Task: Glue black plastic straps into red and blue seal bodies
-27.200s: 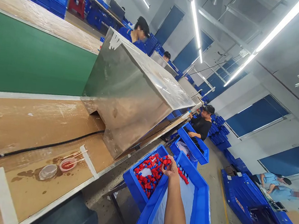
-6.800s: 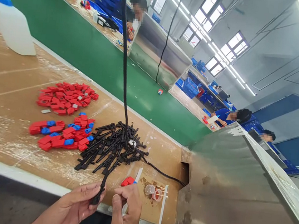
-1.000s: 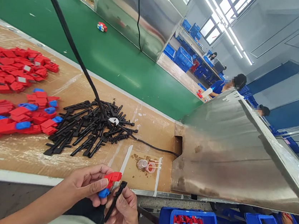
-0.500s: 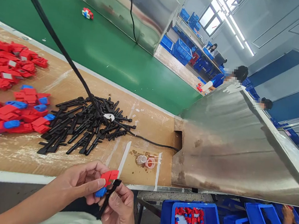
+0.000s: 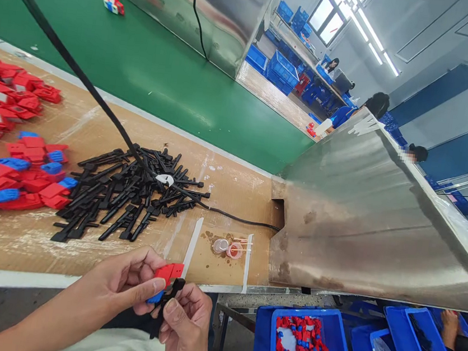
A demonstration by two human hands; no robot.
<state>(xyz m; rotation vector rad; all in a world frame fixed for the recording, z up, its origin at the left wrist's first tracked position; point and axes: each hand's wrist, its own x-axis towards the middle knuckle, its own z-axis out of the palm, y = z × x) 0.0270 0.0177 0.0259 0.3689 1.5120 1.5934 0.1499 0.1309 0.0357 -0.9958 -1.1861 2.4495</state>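
Observation:
Near the table's front edge, my left hand (image 5: 132, 285) grips a red and blue piece (image 5: 169, 272) between thumb and fingers. Just to its right, my right hand (image 5: 187, 319) is closed on a black stick-like part (image 5: 167, 303), which lies against the blue end of that piece. Where the two parts meet is partly hidden by my fingers. A pile of black parts (image 5: 130, 192) lies on the table beyond my hands. Left of it sit red and blue pieces (image 5: 27, 174), with a heap of red pieces (image 5: 6, 96) behind them.
Two small cups (image 5: 228, 247) stand between tape strips. A black cable (image 5: 233, 218) crosses the cardboard-covered table (image 5: 236, 187). The green belt (image 5: 151, 81) carries one red-and-white piece. A metal panel (image 5: 359, 223) rises at right. Blue bins (image 5: 342, 334) and another person's hand (image 5: 449, 327) are lower right.
The view has shifted slightly. The black part has moved slightly left and closer against the red and blue piece; both hands keep their holds.

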